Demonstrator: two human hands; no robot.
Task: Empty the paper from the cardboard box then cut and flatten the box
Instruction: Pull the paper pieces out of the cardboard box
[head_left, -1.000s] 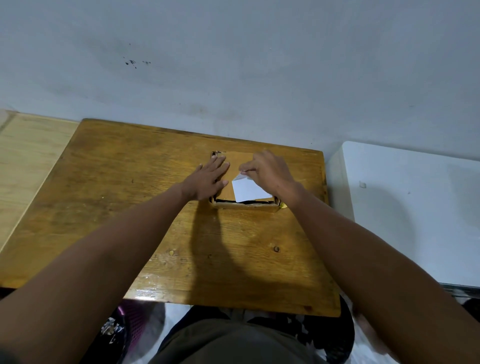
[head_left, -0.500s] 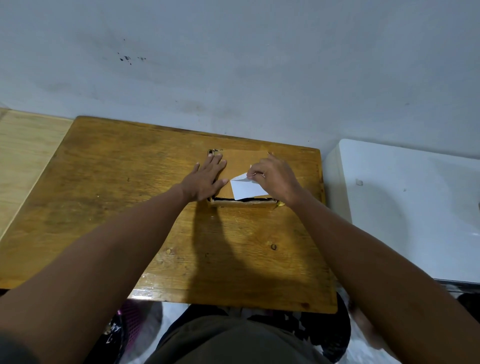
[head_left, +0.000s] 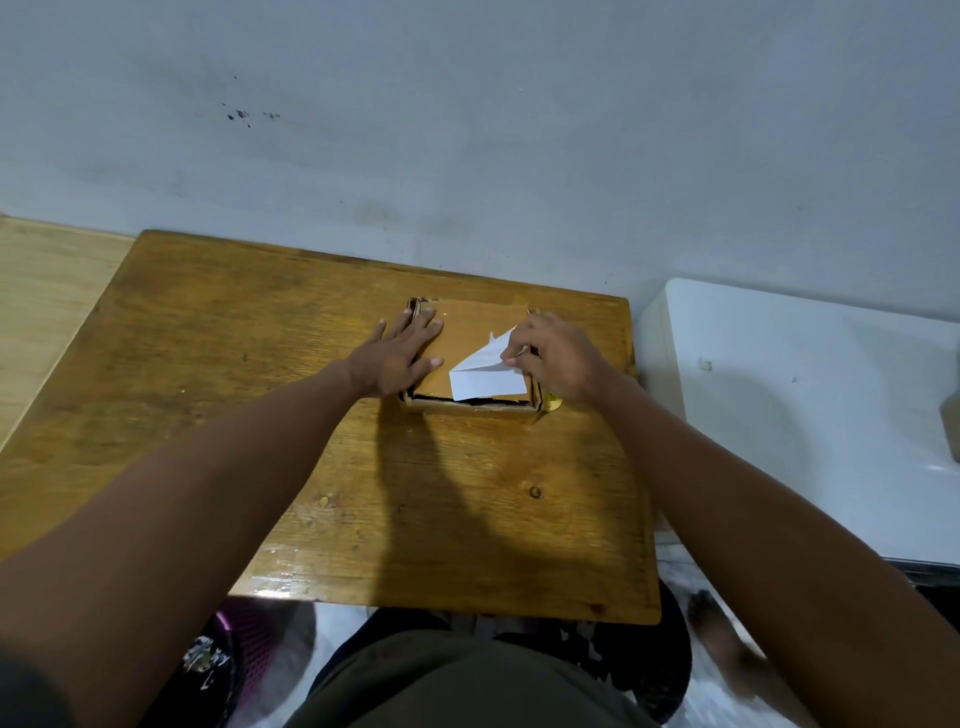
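A low brown cardboard box (head_left: 467, 332) sits near the far right corner of the wooden table (head_left: 260, 389). My left hand (head_left: 400, 353) lies flat, fingers spread, on the box's left side, pressing the top flap. My right hand (head_left: 550, 358) pinches a white sheet of paper (head_left: 485, 376) at its upper corner; the sheet is partly lifted and folded over above the box's right half. A dark gap shows along the box's near edge under the flap. A small yellow item (head_left: 552, 401) peeks out at the box's near right corner, mostly hidden by my wrist.
A grey wall (head_left: 467, 130) rises right behind the table. A white surface (head_left: 805, 405) adjoins the table on the right, a pale wooden top (head_left: 47, 291) on the left. Below the near edge are my lap and a purple basket (head_left: 244, 634).
My right hand has raised the paper's corner, so the sheet now stands up folded instead of lying flat. The left hand has stayed on the box.
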